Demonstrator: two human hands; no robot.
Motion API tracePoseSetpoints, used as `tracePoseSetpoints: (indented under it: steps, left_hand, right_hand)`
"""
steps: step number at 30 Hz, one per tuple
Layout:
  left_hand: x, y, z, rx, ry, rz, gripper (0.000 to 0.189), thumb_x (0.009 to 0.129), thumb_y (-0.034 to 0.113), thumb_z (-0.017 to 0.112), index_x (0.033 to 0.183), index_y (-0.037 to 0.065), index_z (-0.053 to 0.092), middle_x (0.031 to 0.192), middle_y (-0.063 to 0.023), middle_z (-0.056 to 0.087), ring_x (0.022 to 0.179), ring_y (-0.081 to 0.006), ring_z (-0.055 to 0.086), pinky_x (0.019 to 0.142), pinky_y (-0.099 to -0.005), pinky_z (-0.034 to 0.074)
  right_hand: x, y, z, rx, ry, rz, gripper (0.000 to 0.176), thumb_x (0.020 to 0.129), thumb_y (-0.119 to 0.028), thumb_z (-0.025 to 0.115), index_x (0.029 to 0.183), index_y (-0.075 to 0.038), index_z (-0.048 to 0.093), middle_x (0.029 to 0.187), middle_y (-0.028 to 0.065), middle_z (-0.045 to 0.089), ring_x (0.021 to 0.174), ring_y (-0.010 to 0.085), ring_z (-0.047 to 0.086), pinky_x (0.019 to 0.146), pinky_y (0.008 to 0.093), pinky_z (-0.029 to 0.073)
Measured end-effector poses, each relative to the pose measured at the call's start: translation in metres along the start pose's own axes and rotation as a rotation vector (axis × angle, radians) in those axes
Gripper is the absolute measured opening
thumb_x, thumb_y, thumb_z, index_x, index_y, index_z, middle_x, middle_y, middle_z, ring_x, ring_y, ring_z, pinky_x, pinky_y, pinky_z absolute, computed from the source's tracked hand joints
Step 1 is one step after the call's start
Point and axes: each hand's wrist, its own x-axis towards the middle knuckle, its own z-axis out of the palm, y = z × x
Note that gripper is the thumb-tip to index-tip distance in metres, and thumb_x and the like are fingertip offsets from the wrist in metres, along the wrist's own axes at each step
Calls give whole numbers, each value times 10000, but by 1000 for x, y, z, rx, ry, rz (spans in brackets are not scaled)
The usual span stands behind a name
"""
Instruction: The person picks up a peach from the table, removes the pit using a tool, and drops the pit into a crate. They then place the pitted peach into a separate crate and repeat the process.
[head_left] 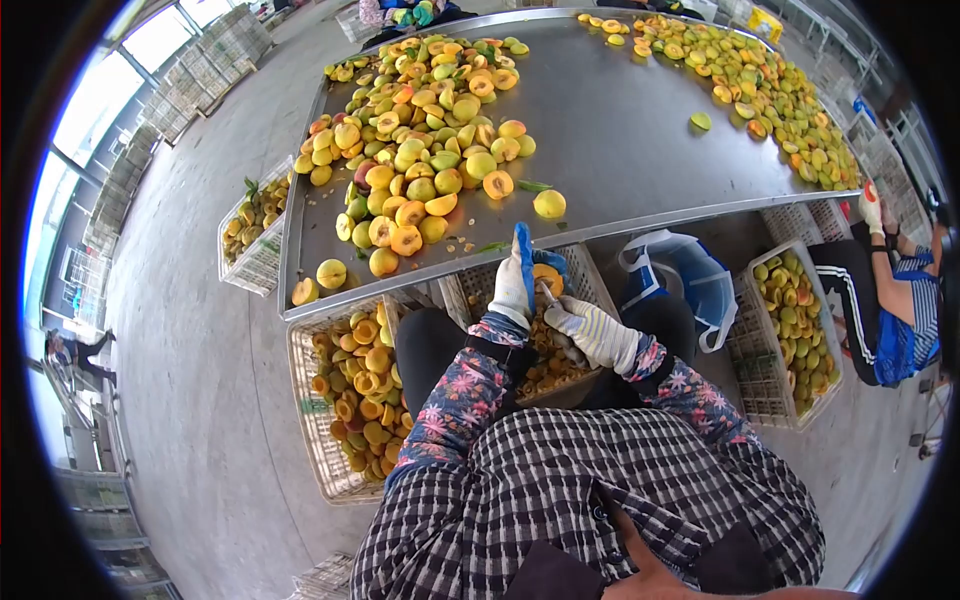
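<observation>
My left hand [514, 284], in a white glove with blue coating, is closed around a halved yellow peach [549, 277], its thumb pointing up along the near side. In a striped knit glove, my right hand [598, 332] grips a small metal-tipped hand tool [544, 291] whose tip is against the cut face of the fruit. The tool's handle is mostly hidden in the fist. Both hands are over a plastic crate [598, 277] between my knees, which holds pits and scraps [545, 375].
A metal table [620, 130] ahead bears a heap of peaches [430, 140] at left and another pile [760, 100] at right. Crates of peach halves [360, 390] stand left and right [790, 330] of me. A blue-white bag [690, 275] is by my right knee. A co-worker [900, 290] sits at right.
</observation>
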Motion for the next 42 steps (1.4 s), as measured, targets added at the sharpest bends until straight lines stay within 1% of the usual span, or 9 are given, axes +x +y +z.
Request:
tracePoseSetpoints:
  steps: [9,19,21,23,27,29,35,37,42]
  left_hand:
    - [16,-11,-6,-152,-93,-144,724,856,704,505,816,-8,631,705,-149,642,617,-305,637,631,-428,553]
    - [31,-18,-28,-280,89,140,643,907,619,509,954,-10,635,776,-136,670,670,-274,654,635,-407,569]
    - [16,-3,-32,-184,179,180,569,927,553,539,928,-6,644,783,-133,674,687,-253,656,615,-381,554]
    - [0,16,-51,88,189,280,524,960,488,530,870,-1,696,785,-75,689,669,-162,641,641,-261,502]
    - [-62,85,-94,1274,449,507,479,955,451,513,941,16,714,825,-136,701,775,-259,670,764,-379,497]
    - [-95,124,-91,1744,616,130,455,920,492,511,967,95,728,922,-152,704,865,-372,658,773,-434,500]
    - [-43,122,-98,1613,435,621,434,896,420,593,1132,61,654,1102,-194,656,1032,-356,615,888,-432,485]
    - [-14,115,-38,1290,255,420,432,883,365,635,1164,36,629,1114,-195,655,1033,-358,619,896,-418,486]
    - [87,78,45,1680,61,386,579,884,462,592,1301,63,544,1289,-209,562,1146,-347,576,951,-419,469]
  right_hand:
    - [-3,4,-19,393,-110,194,179,979,-354,544,1003,-179,515,617,-29,456,429,110,426,396,263,341]
    - [-9,16,-17,-181,75,-162,201,970,-272,562,1080,-104,540,713,0,529,562,119,483,516,268,414]
    - [6,32,-32,-472,231,-465,189,966,-241,568,1078,-89,556,777,29,569,646,146,517,610,293,448]
    - [-2,26,-42,-418,214,-278,234,958,-235,578,1094,-46,559,862,42,572,770,153,514,726,301,436]
    - [-8,23,-48,-405,229,-253,297,966,-270,563,1129,-22,547,853,24,548,767,122,498,708,272,430]
    - [-4,28,-52,-463,251,-346,293,966,-268,569,1125,-22,550,864,39,567,782,142,515,730,285,441]
    - [12,30,-52,-451,214,-380,279,949,-251,579,1085,-11,542,828,127,580,757,232,541,723,346,449]
    - [15,32,-52,-426,222,-420,271,951,-245,571,1079,-9,541,824,128,576,753,228,537,722,342,451]
    - [12,27,-53,-295,162,-273,363,954,-289,569,1194,-25,506,798,61,563,725,156,530,682,307,459]
